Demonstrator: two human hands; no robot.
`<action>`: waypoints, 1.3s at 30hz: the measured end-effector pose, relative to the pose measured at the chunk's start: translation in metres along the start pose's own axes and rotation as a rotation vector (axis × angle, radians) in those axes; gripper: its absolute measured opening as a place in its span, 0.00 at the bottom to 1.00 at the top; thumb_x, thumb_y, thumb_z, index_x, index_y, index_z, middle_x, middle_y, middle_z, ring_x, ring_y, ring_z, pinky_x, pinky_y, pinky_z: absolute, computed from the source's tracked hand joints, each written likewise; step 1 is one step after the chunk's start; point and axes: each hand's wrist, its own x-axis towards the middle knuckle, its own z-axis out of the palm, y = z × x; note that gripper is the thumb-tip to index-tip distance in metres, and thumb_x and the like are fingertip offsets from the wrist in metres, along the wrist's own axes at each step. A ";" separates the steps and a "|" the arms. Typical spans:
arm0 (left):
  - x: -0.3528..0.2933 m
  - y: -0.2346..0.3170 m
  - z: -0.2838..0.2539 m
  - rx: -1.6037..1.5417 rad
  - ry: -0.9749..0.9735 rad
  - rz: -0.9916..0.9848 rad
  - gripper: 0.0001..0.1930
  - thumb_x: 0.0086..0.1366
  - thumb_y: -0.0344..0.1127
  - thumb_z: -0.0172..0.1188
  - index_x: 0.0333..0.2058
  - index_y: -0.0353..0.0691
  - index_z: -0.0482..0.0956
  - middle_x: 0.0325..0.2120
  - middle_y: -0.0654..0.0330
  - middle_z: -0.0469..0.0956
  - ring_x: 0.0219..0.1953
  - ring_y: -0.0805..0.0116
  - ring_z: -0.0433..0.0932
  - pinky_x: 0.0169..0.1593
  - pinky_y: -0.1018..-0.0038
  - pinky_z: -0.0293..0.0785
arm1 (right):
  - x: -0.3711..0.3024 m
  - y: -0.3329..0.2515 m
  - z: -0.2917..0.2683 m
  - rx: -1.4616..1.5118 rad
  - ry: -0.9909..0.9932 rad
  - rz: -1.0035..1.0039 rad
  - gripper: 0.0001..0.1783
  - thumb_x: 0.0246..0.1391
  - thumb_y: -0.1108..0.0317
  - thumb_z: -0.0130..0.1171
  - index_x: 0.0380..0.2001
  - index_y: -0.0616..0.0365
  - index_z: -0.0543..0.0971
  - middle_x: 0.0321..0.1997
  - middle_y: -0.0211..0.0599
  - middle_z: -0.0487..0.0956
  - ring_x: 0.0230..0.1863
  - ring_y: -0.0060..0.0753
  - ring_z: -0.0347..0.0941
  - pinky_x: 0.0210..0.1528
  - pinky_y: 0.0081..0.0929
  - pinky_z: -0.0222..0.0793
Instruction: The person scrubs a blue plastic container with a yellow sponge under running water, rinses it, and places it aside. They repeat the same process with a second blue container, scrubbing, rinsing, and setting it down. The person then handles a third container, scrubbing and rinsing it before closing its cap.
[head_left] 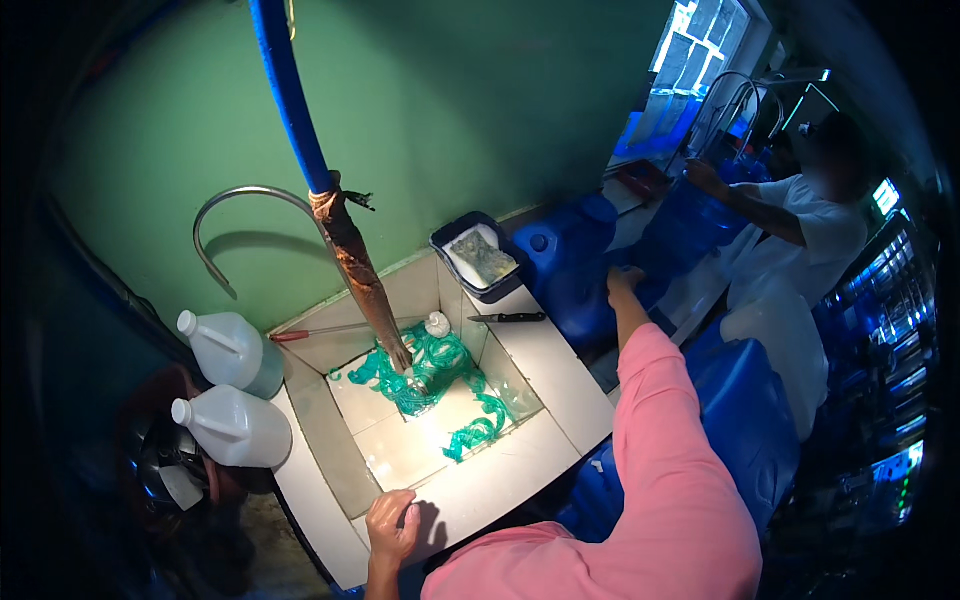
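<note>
My left hand [393,525] is curled at the near ledge of a white tiled basin [520,455], with nothing visible in it. My right arm, in a pink sleeve, stretches out past the basin's right side. My right hand [625,285] is closed at the near end of a blue water jug [690,235]; its fingertips are partly lost in shadow. A co-worker's hands are at the far side of that jug. Inside the basin lies a heap of shredded green plastic [440,360], with a white round piece [437,324] at its back edge.
Two white plastic jugs [235,427] stand at the left ledge. A knife [508,318] and a dark tub with a sponge [480,255] rest at the basin's right back. A wrapped pipe [360,275] on a blue hose hangs into the basin. More blue containers [740,400] stand right.
</note>
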 end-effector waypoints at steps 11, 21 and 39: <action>0.107 0.034 0.057 -0.161 -0.285 0.383 0.08 0.58 0.28 0.63 0.37 0.34 0.81 0.34 0.51 0.82 0.38 0.50 0.81 0.44 0.61 0.74 | -0.090 -0.192 -0.142 -1.213 -0.788 -0.800 0.30 0.64 0.46 0.57 0.59 0.57 0.75 0.50 0.45 0.82 0.52 0.41 0.79 0.52 0.39 0.77; 0.136 0.147 0.172 -0.447 -0.690 0.427 0.34 0.55 0.41 0.72 0.58 0.32 0.72 0.52 0.42 0.76 0.53 0.43 0.76 0.57 0.59 0.71 | -0.192 -0.055 -0.604 -0.567 0.500 -0.416 0.24 0.63 0.54 0.61 0.53 0.60 0.78 0.47 0.46 0.83 0.49 0.41 0.80 0.53 0.36 0.73; 0.081 0.180 0.221 -0.872 -0.825 0.126 0.63 0.56 0.66 0.69 0.75 0.40 0.37 0.74 0.39 0.40 0.76 0.41 0.39 0.76 0.52 0.39 | -0.248 0.129 -0.551 0.252 -0.036 0.295 0.31 0.66 0.44 0.52 0.64 0.51 0.66 0.48 0.40 0.77 0.44 0.36 0.77 0.47 0.36 0.76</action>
